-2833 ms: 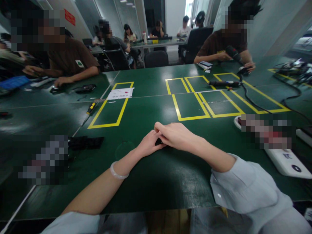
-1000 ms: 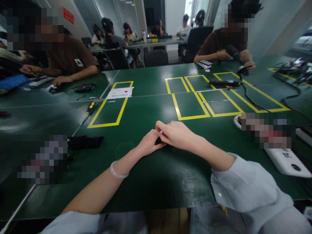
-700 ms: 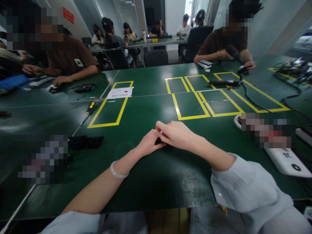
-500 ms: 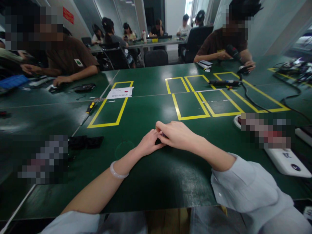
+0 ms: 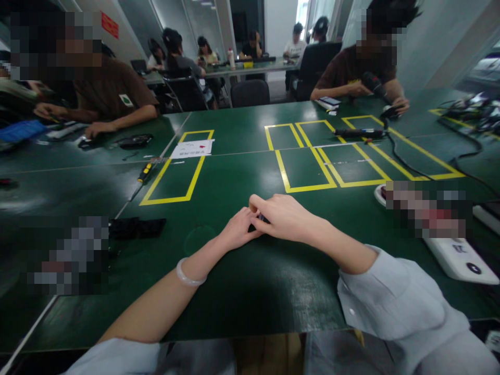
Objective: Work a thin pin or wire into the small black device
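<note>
Over the green table, near its front middle, my two hands meet. My left hand, with a pale bangle on its wrist, has its fingers closed and partly tucked under the other hand. My right hand lies across its fingertips, index finger curled and thumb pressed in. Between them shows a small dark bit that I cannot make out. The fingers largely hide it.
Yellow tape outlines mark the table ahead. A screwdriver and paper sign lie left. A white device is at right, a black strap at left. Across sit two people; one holds a black tool with a cord.
My hands stay in nearly the same place; my right thumb and fingers shift only very slightly against the left hand.
</note>
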The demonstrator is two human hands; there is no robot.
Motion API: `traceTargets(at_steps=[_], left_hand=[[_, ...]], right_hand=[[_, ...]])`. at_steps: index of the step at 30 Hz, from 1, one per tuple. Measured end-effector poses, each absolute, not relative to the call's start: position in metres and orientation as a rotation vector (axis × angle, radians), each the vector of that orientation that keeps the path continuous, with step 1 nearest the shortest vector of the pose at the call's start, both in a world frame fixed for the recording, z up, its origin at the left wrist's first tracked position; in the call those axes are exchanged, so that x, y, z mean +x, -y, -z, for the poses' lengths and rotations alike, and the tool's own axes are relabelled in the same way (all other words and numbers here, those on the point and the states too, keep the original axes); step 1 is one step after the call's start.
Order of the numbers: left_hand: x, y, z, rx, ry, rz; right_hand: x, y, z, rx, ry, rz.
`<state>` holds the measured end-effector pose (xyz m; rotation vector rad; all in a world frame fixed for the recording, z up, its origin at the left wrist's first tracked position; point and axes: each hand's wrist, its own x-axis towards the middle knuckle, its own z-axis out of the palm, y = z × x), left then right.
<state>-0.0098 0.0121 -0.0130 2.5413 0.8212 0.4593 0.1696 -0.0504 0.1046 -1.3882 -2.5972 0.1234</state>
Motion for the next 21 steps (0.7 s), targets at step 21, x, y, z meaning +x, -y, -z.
traceTargets(at_steps=[21], left_hand=[[-0.0094, -0.0100, 0.0129, 2.571, -0.848, -0.479]], right_hand=[[0.1705, 0.0446, -0.0998, -1.437, 2.648, -0.056]])
